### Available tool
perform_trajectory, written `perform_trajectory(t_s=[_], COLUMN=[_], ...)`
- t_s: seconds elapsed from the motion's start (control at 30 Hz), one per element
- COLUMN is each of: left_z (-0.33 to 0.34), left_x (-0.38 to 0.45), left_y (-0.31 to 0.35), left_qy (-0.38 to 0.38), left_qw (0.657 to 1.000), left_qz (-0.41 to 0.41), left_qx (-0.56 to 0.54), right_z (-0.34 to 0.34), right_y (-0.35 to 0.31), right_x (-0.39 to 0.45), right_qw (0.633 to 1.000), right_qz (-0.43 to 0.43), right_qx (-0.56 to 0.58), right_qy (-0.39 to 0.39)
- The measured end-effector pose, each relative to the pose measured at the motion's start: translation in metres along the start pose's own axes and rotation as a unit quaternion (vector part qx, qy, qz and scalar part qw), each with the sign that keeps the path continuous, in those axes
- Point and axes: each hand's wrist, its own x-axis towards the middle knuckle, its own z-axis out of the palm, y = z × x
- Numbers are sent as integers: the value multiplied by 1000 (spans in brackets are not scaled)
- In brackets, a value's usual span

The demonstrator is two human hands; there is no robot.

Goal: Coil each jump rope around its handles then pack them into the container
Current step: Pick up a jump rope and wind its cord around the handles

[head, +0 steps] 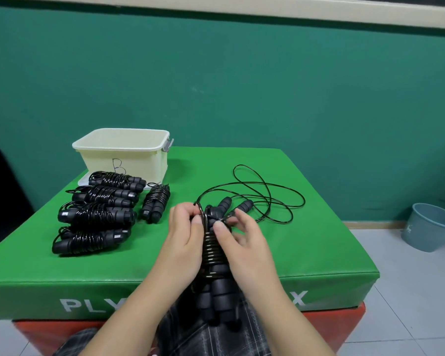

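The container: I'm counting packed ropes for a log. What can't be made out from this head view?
- Inside of the container: its near wall hides the floor, so any packed ropes are unseen.
- Rope end on the held bundle: covered by the left hand and right hand.
- Lettering on the green box: middle blocked by the forearms.

Both hands (188, 227) gripping coiled jump rope (212, 249), cream container (125, 152) behind

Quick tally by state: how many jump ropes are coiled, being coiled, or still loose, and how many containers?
Coiled black jump ropes lying on the green mat: 5
Black jump rope being coiled in the hands: 1
Loose black jump rope: 1
Cream plastic container: 1
Total: 8
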Motion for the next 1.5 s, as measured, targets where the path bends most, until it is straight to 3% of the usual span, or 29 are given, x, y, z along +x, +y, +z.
perform_trajectory(t_s=[0.13,0.2,0.4,0.6,0.77,0.87,0.97,1.07,1.33,1.5], left_z=[0,-1,0,-8,-42,-47,-45,-43,-40,-53], left_x=[0,-2,-1,1,13,14,12,10,8,12], left_y=[6,6,-2,-7,3,11,11,11,5,8], left_qy=[29,42,55,-9,-102,-86,-45,-32,-103,-162], left_qw=[997,995,995,998,980,928,892,894,964,950], left_qz=[0,-9,-27,-30,56,89,146,158,88,103], left_qx=[-74,-87,-72,-56,160,352,426,418,227,247], right_z=[6,7,13,13,12,15,15,14,12,10], right_y=[3,4,14,16,14,10,7,7,11,10], right_x=[2,4,5,3,2,1,2,5,9,10], right_qw=[993,987,988,985,985,984,983,982,978,975], right_qz=[33,10,-121,-150,-159,-171,-180,-187,-196,-209], right_qx=[57,100,72,71,54,24,0,0,40,19], right_qy=[-101,-122,-63,-42,-45,-36,-28,-23,-55,-73])
